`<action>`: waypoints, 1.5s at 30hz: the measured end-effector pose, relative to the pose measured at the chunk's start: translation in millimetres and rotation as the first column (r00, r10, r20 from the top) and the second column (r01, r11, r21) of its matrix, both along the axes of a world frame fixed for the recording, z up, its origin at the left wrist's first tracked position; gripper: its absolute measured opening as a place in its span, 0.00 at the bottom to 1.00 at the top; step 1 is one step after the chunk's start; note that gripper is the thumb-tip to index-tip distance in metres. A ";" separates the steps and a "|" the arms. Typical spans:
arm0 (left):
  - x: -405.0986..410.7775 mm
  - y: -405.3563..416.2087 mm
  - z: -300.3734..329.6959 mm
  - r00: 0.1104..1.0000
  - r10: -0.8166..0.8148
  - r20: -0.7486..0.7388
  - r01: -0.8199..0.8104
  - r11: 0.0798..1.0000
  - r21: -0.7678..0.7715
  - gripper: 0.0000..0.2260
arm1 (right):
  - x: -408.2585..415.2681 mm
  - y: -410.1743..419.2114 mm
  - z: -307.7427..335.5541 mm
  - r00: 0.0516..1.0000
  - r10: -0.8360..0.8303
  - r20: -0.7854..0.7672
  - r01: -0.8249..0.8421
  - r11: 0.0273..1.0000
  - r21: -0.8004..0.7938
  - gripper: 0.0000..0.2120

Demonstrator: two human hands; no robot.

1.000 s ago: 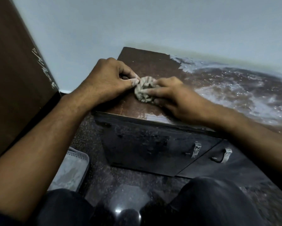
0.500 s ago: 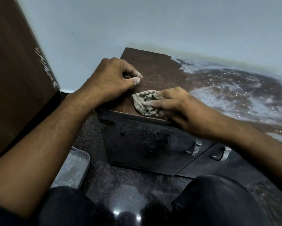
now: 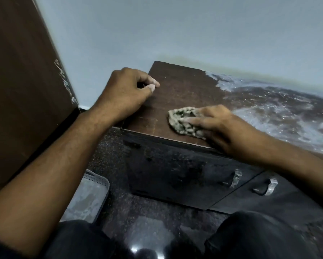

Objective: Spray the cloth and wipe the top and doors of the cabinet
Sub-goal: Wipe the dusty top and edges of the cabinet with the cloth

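Observation:
A small crumpled grey-green cloth (image 3: 183, 120) lies on the brown top of a low cabinet (image 3: 181, 90), near its front left corner. My right hand (image 3: 218, 126) presses the cloth down with straight fingers laid across it. My left hand (image 3: 127, 92) rests on the cabinet's left edge, fingers curled into a loose fist with nothing in it. The right part of the top is covered in a wet whitish film (image 3: 280, 116). Below the top are two dark doors (image 3: 177, 174) with metal handles (image 3: 236, 178). No spray bottle is in view.
A brown wooden panel (image 3: 20, 90) stands at the left against a pale wall. A white perforated basket (image 3: 87, 199) sits on the dark speckled floor beside the cabinet. My knees in dark trousers (image 3: 259, 238) are at the bottom, close to the doors.
My left hand let go of the cloth and stayed at the left edge. My right hand slid the cloth toward the front edge and then rightward along the top.

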State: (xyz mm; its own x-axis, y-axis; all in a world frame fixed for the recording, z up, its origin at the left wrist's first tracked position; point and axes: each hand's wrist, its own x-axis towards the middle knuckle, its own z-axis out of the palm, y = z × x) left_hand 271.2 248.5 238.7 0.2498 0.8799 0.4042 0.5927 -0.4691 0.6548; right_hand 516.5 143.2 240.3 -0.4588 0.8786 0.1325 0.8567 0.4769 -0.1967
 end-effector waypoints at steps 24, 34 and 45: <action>9.7 3.1 -5.9 1.000 -0.015 -0.012 0.015 1.000 0.004 0.09 | -0.7 51.6 -4.3 0.992 0.123 -0.028 -0.123 0.992 0.003 0.19; 36.3 -0.7 -3.6 0.989 -0.137 -0.049 0.138 0.990 0.007 0.10 | -18.2 17.8 -11.7 0.997 0.067 -0.030 -0.067 0.997 0.026 0.19; 62.0 -23.5 -0.9 0.931 -0.333 -0.149 0.341 0.939 0.035 0.07 | 20.0 -41.7 -12.4 0.997 -0.083 -0.002 0.083 0.996 0.040 0.19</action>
State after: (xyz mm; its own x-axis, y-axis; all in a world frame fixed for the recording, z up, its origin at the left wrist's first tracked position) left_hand 333.3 225.0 237.9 0.5845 0.7098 0.3931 0.4758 -0.6923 0.5426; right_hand 536.5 101.4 227.9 -0.3848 0.9076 0.1681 0.8934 0.4120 -0.1794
